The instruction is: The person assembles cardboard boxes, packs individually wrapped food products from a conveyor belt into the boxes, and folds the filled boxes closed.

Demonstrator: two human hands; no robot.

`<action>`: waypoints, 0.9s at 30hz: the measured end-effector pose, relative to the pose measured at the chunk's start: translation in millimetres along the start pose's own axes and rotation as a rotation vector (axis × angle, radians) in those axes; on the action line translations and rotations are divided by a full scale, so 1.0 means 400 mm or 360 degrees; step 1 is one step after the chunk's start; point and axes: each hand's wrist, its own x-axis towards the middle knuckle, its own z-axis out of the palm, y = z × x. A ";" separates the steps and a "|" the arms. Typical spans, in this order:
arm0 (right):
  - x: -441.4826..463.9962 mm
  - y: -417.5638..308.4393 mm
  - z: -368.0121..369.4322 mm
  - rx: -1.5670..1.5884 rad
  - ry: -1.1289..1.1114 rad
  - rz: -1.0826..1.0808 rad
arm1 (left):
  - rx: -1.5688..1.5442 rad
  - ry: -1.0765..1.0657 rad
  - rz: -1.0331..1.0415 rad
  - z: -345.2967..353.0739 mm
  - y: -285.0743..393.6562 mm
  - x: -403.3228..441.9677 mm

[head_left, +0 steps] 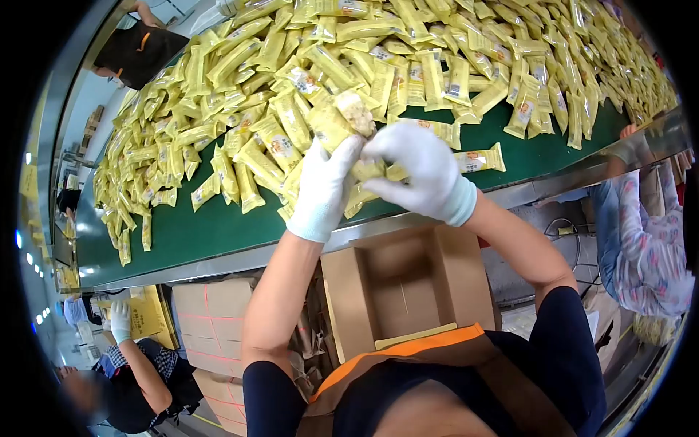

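Note:
My left hand [326, 186], in a white glove, is closed around a yellow snack bar packet [329, 125] above the pile. A pale, lumpy bar [354, 111] shows at the packet's upper right, apparently out of its wrapper. Close on the right is my right hand [422, 171], also gloved, its fingers curled and its thumb apart from them. Yellow wrapping [370, 169] shows in that gap; whether the right fingertips touch the held packet is unclear. Many yellow snack bars [269, 51] lie heaped on the green conveyor belt [211, 240] around both hands.
A metal rail [211, 268] edges the belt nearest me. Below it stands an open cardboard box [408, 291], with stacked cartons [211, 320] to its left. Other people work at lower left [138, 371], upper left [138, 51] and right [644, 240].

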 end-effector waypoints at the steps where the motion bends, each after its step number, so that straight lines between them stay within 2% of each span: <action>1: 0.017 -0.006 -0.014 0.0200 0.0094 0.0179 | 0.0187 -0.0031 -0.0015 -0.013 0.008 -0.003; 2: 0.024 -0.005 -0.022 0.0392 0.0187 0.0370 | 0.0367 -0.0069 -0.0041 -0.017 0.007 -0.005; 3: 0.040 0.009 -0.011 0.0489 0.0157 0.0323 | 0.0399 -0.0021 0.0071 -0.009 -0.014 -0.016; 4: 0.041 0.025 0.000 0.0603 -0.0001 0.0294 | 0.0237 -0.0126 0.0015 -0.008 -0.023 -0.023; 6: 0.041 0.046 0.014 0.1551 -0.0304 0.0896 | -0.0073 -0.0328 -0.0072 -0.018 -0.021 -0.030; 8: 0.031 0.064 0.014 0.1569 -0.0178 0.1014 | -0.0181 -0.0218 -0.0195 -0.018 -0.005 -0.059; 10: 0.016 0.043 -0.018 0.1695 0.0025 0.1257 | -0.0359 -0.0405 -0.0226 -0.032 0.000 -0.059; 11: -0.007 0.040 -0.052 0.1763 0.0006 0.1353 | -0.0361 -0.0297 -0.0284 -0.033 0.004 -0.059; 12: -0.043 0.040 -0.097 0.1823 0.0001 0.1454 | -0.0276 -0.0190 -0.0238 -0.044 -0.002 -0.055; 14: -0.153 0.011 -0.220 0.1893 -0.0098 0.1456 | 0.0302 -0.0116 -0.0045 -0.081 -0.005 -0.035; 16: -0.317 -0.029 -0.355 0.1575 -0.0226 0.1725 | 0.1225 0.0109 0.0146 -0.089 -0.024 -0.013; 17: -0.413 -0.061 -0.416 0.1409 -0.0237 0.1948 | 0.1919 -0.0038 0.0585 -0.133 -0.044 0.005; 18: -0.516 -0.095 -0.486 0.1236 -0.0316 0.2149 | 0.2142 -0.0092 0.0657 -0.126 -0.048 0.011; 20: -0.803 -0.177 -0.624 0.0776 -0.0472 0.2610 | 0.2248 -0.0202 0.0484 -0.104 -0.056 0.027; 21: -0.932 -0.232 -0.675 0.0260 -0.0858 0.2726 | 0.2181 -0.0316 0.0399 -0.112 -0.075 0.046; 22: -1.011 -0.308 -0.723 -0.0590 -0.1506 0.2167 | 0.2288 -0.0462 0.0189 -0.100 -0.073 0.058; 23: -1.161 -0.376 -0.749 -0.0690 -0.1561 0.2700 | 0.2564 -0.0574 0.0126 -0.074 -0.069 0.066; 24: -1.313 -0.422 -0.785 -0.0590 -0.1570 0.2788 | 0.2839 -0.0673 0.0049 -0.049 -0.067 0.067; 25: -1.661 -0.464 -0.845 -0.0455 -0.1342 0.2899 | 0.2888 -0.0659 0.0013 -0.037 -0.067 0.064; 27: -1.540 -0.447 -0.834 -0.0571 -0.1994 0.2816 | 0.2916 -0.0613 0.0068 -0.045 -0.072 0.054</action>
